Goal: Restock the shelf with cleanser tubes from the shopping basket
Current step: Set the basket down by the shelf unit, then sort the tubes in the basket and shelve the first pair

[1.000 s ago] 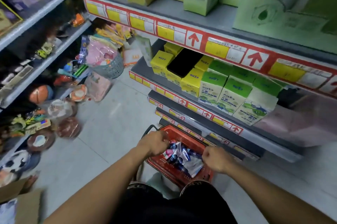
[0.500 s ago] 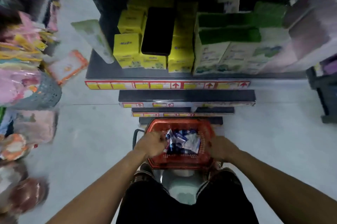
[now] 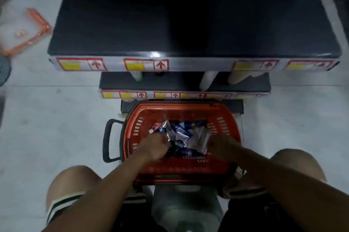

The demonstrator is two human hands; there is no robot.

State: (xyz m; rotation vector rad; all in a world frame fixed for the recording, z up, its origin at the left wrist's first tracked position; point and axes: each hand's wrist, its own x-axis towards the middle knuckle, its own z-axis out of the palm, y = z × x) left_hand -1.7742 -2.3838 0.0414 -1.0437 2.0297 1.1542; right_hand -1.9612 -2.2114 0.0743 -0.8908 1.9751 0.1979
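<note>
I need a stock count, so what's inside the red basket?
The basket holds a loose pile of tubes. Both hands, left and right, cover the pile's edges, hiding any lower tubes.
</note>
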